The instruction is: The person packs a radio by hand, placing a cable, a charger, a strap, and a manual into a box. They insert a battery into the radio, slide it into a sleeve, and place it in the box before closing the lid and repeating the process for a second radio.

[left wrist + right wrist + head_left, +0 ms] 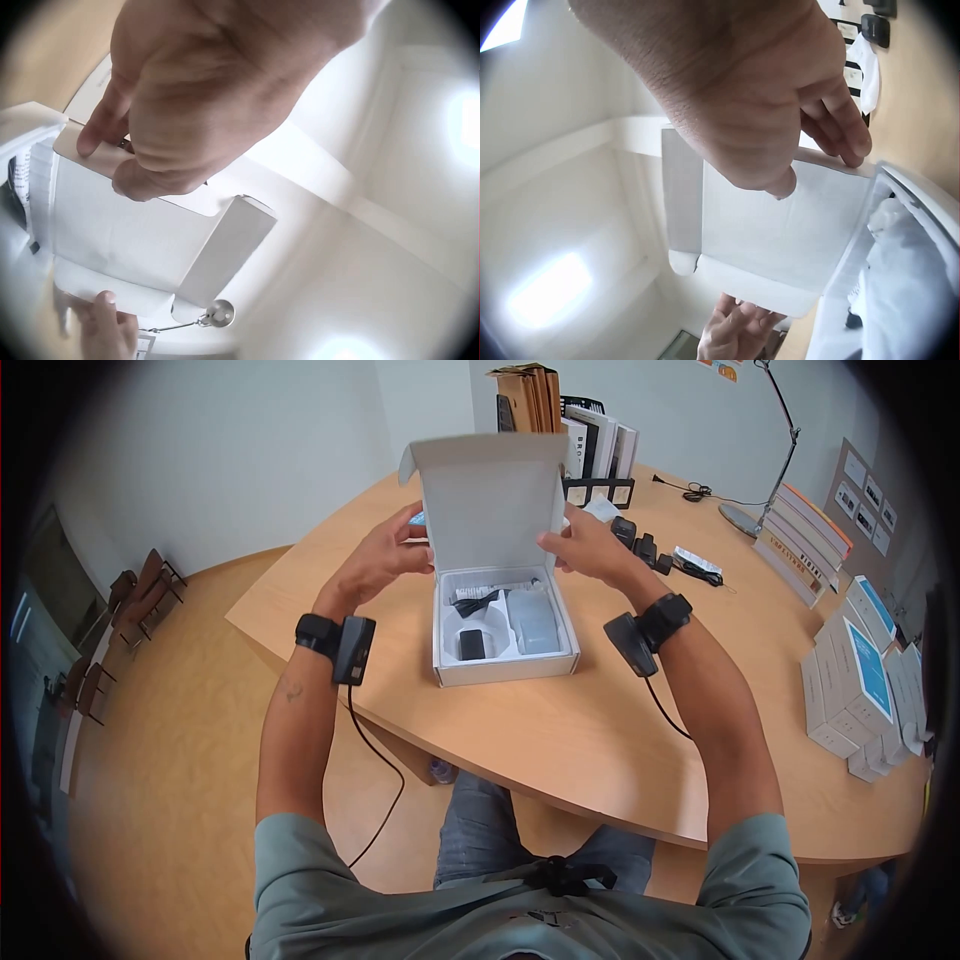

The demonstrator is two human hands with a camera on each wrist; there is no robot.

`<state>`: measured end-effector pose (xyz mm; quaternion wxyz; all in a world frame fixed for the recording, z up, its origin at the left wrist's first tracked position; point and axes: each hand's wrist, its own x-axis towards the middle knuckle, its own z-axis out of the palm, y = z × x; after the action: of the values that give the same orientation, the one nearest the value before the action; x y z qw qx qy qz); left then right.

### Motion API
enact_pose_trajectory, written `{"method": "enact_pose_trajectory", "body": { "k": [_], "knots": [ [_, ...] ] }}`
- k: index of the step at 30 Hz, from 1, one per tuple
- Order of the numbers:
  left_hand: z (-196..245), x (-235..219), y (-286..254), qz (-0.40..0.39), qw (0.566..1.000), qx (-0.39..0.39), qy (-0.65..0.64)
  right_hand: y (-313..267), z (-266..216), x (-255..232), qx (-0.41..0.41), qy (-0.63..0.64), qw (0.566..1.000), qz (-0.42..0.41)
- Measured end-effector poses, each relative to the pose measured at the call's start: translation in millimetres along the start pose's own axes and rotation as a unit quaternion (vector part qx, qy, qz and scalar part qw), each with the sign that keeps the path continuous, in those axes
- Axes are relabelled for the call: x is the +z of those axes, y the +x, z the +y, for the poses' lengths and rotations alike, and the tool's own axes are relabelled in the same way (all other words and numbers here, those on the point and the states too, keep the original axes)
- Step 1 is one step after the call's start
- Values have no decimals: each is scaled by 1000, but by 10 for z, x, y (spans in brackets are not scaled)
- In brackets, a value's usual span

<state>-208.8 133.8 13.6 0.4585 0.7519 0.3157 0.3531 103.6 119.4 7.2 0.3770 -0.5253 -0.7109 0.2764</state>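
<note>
Holding up the lid [495, 510] of a white box [508, 672] by the bench's [640, 760] front edge, the left hand [385, 558] and right hand [598, 548] pinch its sides with their fingers [847, 127].

Grey-green short-sleeved shirt [400, 920], blue-grey jeans [478, 828], black wrist cameras [352, 650] with thin cables [402, 785].

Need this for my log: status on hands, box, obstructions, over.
Left hand and right hand gripping raised lid at sides. White box open on desk, black block inside. No obstruction seen at lid; black devices beyond right hand.
</note>
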Motion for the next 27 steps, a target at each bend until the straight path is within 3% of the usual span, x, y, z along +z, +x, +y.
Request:
{"method": "enact_pose_trajectory", "body": {
  "k": [2,5,6,7,8,9,11,12,14,15,17,18,22,23,25,27],
  "knots": [
    [-97,50,-82,11,1000,6,13,-91,28,-32,-31,-26,999,-33],
    [-240,175,-241,45,998,14,50,-225,134,-15,-12,-53,995,-79],
    [-283,241,-301,37,995,49,77,-291,178,1,-13,-52,995,-81],
    [-281,284,-346,29,991,82,103,-390,159,22,-63,-80,993,-64],
    [-338,278,-359,24,995,53,79,-455,128,29,-113,-106,987,-47],
    [-359,284,-389,24,995,52,80,-490,86,8,-113,-105,987,-48],
    [-315,346,-448,24,997,3,70,-565,-38,-57,5,-135,983,-127],
    [-334,335,-479,10,997,13,78,-577,-15,-74,5,-135,983,-124],
    [-189,403,-567,9,988,11,155,-575,111,-99,-58,-142,973,-174],
    [-136,422,-597,11,973,7,229,-567,210,-88,-58,-142,973,-172],
    [-213,422,-612,23,969,19,244,-584,334,-46,-151,-155,969,-119],
    [-252,427,-648,34,967,30,250,-596,397,-49,-116,-134,976,-123],
    [-314,455,-851,54,958,75,272,-717,403,-90,-104,-59,985,-125],
    [-287,498,-922,52,958,76,270,-814,286,-160,-62,-8,985,-159],
    [-172,570,-1086,30,997,27,60,-962,131,-255,-18,43,980,-191],
    [-86,597,-1170,16,1000,18,19,-1055,52,-307,46,147,968,-200]
  ]
}}
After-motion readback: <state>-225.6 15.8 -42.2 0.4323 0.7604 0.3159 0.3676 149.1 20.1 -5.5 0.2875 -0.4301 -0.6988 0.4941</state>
